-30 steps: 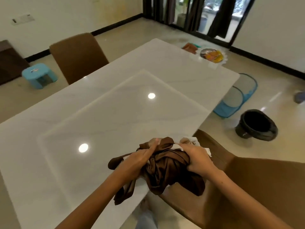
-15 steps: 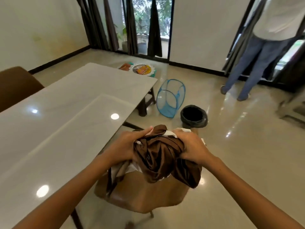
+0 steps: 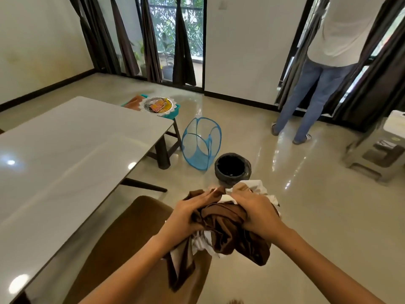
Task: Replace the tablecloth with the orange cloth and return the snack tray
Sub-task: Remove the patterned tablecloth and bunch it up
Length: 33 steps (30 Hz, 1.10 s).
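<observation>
tablecloth (image 3: 228,229), brown satin with a white underside, is bunched into a ball between both hands, held in the air over the back of a brown chair (image 3: 122,244) and the floor (image 3: 317,216), off the desk. left hand (image 3: 186,218) is curled onto the bundle's left side, fingers pressed into the folds. right hand (image 3: 256,213) is clamped over the top right, fingers closed on the fabric. a loose brown tail hangs down below the left wrist; white folds poke out beyond the right hand.

desk (image 3: 65,163), glossy white top, lies bare to the left of the hands. past its far end, a teal stool carries the snack tray (image 3: 161,105), a silver scalloped dish with packets in it, and touching its left side lies the folded orange cloth (image 3: 134,102).

on the floor ahead of the hands: a black bin (image 3: 232,168), and just beside it, to its left, a blue mesh hamper (image 3: 200,143), tilted. a person in jeans (image 3: 315,88) stands at the curtained window, far right.
</observation>
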Motion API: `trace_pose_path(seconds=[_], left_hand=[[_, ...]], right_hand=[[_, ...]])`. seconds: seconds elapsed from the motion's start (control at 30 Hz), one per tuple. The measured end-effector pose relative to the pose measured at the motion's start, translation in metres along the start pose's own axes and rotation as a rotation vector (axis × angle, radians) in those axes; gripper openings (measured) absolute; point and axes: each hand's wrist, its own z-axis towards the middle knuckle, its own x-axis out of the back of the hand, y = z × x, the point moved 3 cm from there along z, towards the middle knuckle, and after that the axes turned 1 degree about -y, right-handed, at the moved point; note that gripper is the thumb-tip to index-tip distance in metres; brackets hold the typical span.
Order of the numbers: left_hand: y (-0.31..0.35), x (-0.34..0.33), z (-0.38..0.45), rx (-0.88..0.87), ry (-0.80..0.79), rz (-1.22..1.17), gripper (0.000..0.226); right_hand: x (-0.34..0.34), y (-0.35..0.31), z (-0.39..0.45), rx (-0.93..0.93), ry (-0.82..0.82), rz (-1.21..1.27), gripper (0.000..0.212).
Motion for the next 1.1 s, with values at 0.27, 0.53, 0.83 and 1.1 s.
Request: trace_pose_path(seconds=[0.27,0.53,0.83,1.1], left_hand=[[-0.052,-0.032,0.112,0.047,0.038,0.114,0.060],[-0.139,-0.028,0.240,0.180,0.098,0.126,0.060],[-0.236,0.001,0.398,0.275,0.152,0.165,0.056],[-0.334,0.050,0.505,0.304,0.150,0.104,0.056]], right_hand=[[0.029,0.109,0.079,0.023,-0.048,-0.042,0.052],[0.034,0.221,0.207,0.007,-0.093,0.103,0.044],[0.051,0.338,0.376,0.044,-0.153,0.196,0.047],[0.048,0.397,0.520,0.055,-0.151,0.203,0.048]])
